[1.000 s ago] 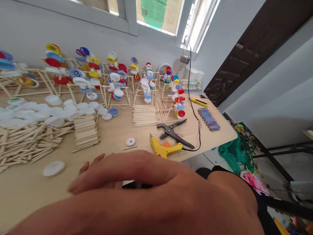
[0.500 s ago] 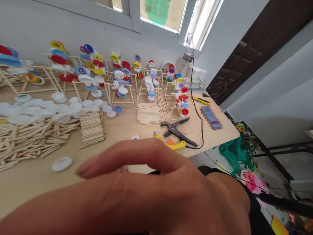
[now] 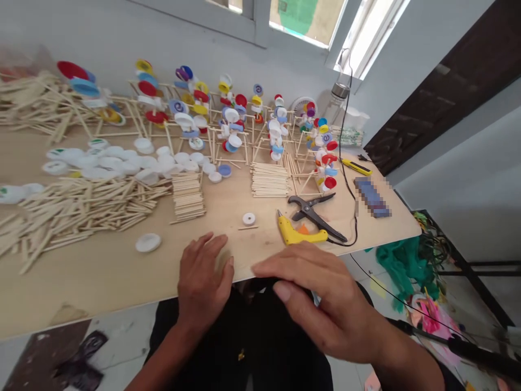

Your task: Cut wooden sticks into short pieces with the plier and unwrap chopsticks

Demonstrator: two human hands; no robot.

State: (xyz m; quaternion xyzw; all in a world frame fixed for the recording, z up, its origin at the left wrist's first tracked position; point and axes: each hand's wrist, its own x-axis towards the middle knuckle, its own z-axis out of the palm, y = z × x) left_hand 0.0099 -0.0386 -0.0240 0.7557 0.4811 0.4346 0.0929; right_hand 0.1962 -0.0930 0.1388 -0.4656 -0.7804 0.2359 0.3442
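My left hand (image 3: 205, 277) rests at the table's front edge, fingers loosely spread and nothing in them. Over the same edge, farther right, my right hand (image 3: 321, 304) hovers with its fingers stretched out and thumb apart, holding nothing. Just beyond my right hand lies a yellow glue gun (image 3: 301, 234), its nozzle toward the back left. Dark pliers (image 3: 311, 212) lie open behind it. A small white cap (image 3: 248, 219) sits between my hands, farther in, with a short stick (image 3: 248, 228) before it. Left of my left hand is another white cap (image 3: 148, 243).
Wheels of coloured bottle caps on stick frames (image 3: 232, 122) line the back. Loose sticks (image 3: 93, 209), white caps (image 3: 114, 163) and two neat stick stacks (image 3: 188, 196) (image 3: 269, 180) lie before them. A cord (image 3: 345, 179), yellow cutter (image 3: 356, 166) and glass bottle (image 3: 336, 103) are at right.
My right hand, large and close to the camera before, has drawn back lower and to the right. My left hand now shows at the table edge. The view has shifted left.
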